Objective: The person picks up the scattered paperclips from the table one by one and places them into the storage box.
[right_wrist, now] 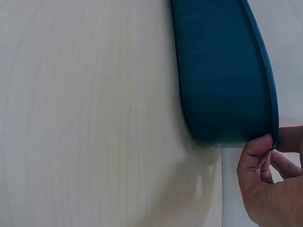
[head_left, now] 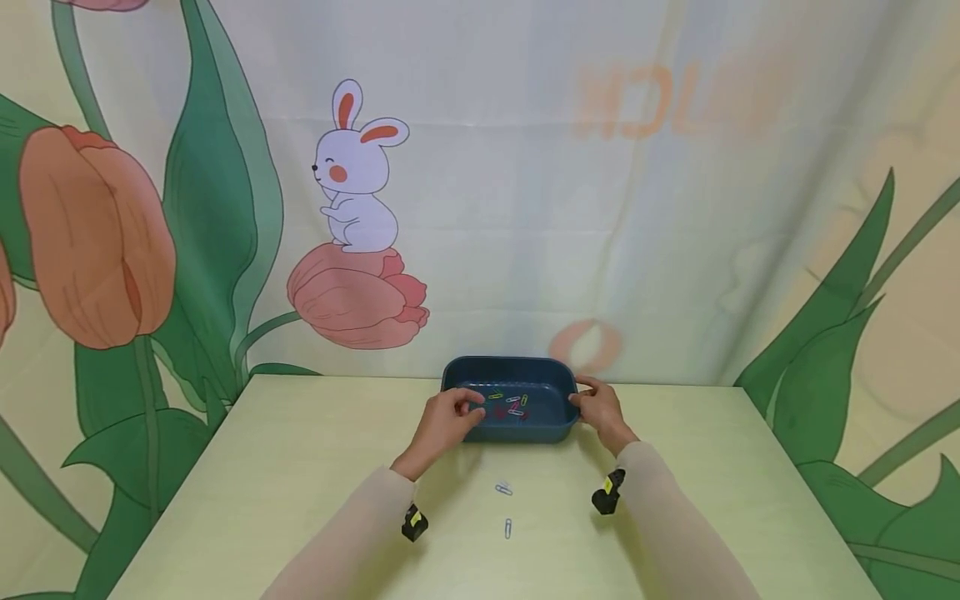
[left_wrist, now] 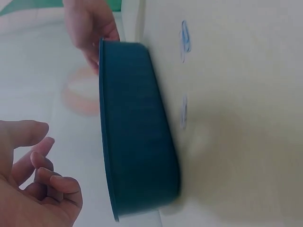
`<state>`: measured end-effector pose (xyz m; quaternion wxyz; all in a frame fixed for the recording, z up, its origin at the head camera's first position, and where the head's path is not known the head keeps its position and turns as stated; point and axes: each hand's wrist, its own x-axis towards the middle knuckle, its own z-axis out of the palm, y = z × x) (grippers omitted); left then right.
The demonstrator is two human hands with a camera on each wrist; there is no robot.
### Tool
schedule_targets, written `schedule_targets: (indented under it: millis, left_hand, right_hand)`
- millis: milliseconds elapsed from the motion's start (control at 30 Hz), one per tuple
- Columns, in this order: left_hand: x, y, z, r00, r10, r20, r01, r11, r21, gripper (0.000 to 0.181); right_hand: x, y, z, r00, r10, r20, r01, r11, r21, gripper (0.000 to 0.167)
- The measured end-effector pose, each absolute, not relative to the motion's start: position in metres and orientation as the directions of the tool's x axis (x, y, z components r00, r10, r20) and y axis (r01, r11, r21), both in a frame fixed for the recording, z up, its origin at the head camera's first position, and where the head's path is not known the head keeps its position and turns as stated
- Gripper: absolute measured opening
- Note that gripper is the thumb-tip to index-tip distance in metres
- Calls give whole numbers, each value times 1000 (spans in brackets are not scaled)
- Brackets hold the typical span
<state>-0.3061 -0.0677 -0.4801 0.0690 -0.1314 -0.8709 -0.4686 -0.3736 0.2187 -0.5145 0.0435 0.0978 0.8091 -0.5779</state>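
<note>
A dark blue rectangular bin (head_left: 555, 433) stands at the back of the table with several coloured paper clips (head_left: 515, 412) lying inside. My right hand (head_left: 600, 412) pinches the bin's right rim between thumb and fingers, as the right wrist view also shows. Over the left end of the bin hovers my left hand (head_left: 448, 421). Its fingers (left_wrist: 45, 177) are loosely bent, the thumb stands apart from them, and I see nothing held there. On the table in front of the bin lie a pale paper clip (head_left: 504, 490) and, nearer me, a second paper clip (head_left: 507, 528).
The pale wood-look table (head_left: 300, 467) ends at a curtain (head_left: 495, 250) printed with tulips and a white rabbit, close behind the bin. A small black device (head_left: 414, 523) sits by the left wrist and another black device (head_left: 608, 492) by the right.
</note>
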Motion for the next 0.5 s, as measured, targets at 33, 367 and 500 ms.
schedule_targets:
  millis: [33, 367, 500]
  left_hand:
    - [-303, -68, -481, -952, 178, 251, 307, 524, 794, 16]
    - [-273, -63, -490, -926, 278, 255, 369, 526, 767, 16]
    - [-263, -63, -495, -925, 308, 222, 364, 549, 752, 16]
  right_hand:
    - [-373, 219, -515, -977, 108, -186, 211, 314, -926, 48]
    - [-375, 219, -514, -976, 117, -183, 211, 309, -927, 48]
    - [-375, 217, -513, -976, 118, -186, 214, 309, -927, 47]
